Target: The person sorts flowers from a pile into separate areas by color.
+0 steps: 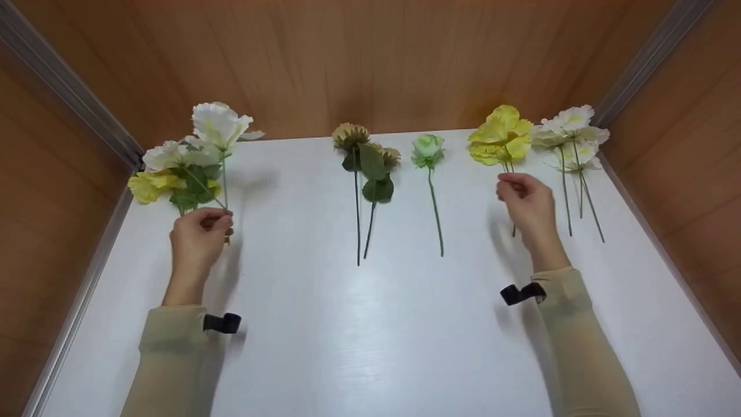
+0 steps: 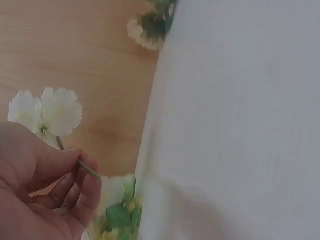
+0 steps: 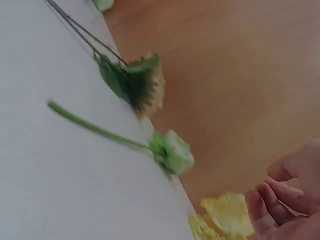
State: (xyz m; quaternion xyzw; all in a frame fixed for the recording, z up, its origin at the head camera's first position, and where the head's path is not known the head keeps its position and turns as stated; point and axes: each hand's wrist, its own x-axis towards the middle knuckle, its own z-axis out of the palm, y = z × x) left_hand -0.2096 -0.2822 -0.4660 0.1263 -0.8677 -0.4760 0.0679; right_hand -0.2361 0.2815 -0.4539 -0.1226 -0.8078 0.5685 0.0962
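My left hand [image 1: 200, 237] pinches the green stem [image 2: 89, 169] of a white flower [image 1: 220, 124] between thumb and fingers. The bloom stands up above the hand. Under and beside it, another white flower [image 1: 165, 156] and yellow flowers [image 1: 153, 185] with green leaves lie at the table's back left. My right hand [image 1: 529, 205] is over the stems of the yellow flowers [image 1: 501, 136] at the back right. Its fingers are loosely bent, and in the right wrist view a gap shows between the thumb [image 3: 284, 169] and fingertips, with no stem in it.
Two beige flowers [image 1: 350, 136] with dark stems lie at the back middle. Right of them is a pale green rose [image 1: 428, 149]. Several white flowers [image 1: 570, 136] lie in the back right corner. Wooden walls [image 1: 370, 63] border the white table [image 1: 359, 347].
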